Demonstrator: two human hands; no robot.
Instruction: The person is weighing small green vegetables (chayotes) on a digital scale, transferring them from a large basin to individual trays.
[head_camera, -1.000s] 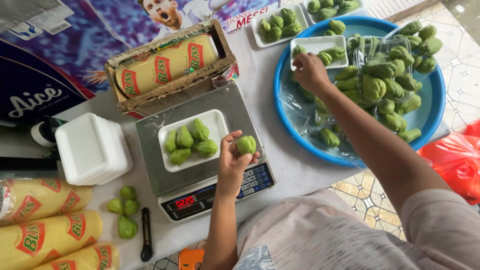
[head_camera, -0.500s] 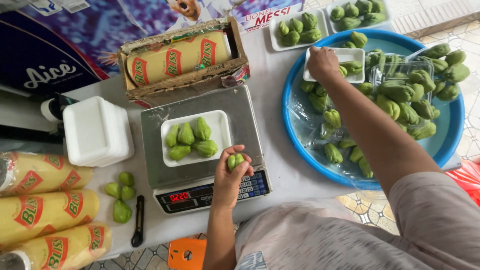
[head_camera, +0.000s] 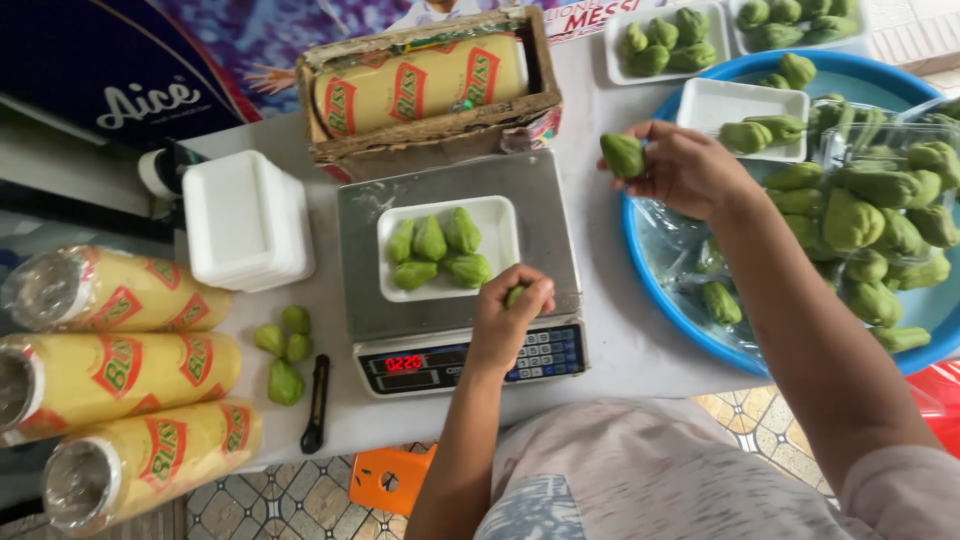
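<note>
A grey digital scale (head_camera: 358, 205) carries a white foam tray (head_camera: 500, 222) with several small green chayote fruits (head_camera: 430, 240). My left hand (head_camera: 505, 325) rests on the scale's front edge, just off the tray, closed around one small green fruit (head_camera: 516, 294). My right hand (head_camera: 690, 165) hovers between the scale and the blue basin (head_camera: 650, 280), pinching another green fruit (head_camera: 623, 155). The basin holds a pile of the same fruits (head_camera: 870, 220) on clear plastic and a white tray (head_camera: 720, 100) with two fruits.
A stack of white foam trays (head_camera: 245, 220) stands left of the scale. Three yellow film rolls (head_camera: 120, 375) lie at the left, another in a cardboard box (head_camera: 430, 85). Loose fruits (head_camera: 280, 345) and a black cutter (head_camera: 318, 400) lie near the table's front. Filled trays (head_camera: 660, 40) sit at the back.
My right hand lifted a fruit from the tray in the basin and carried it left toward the scale. My left hand drew back from the tray's edge to the scale's front.
</note>
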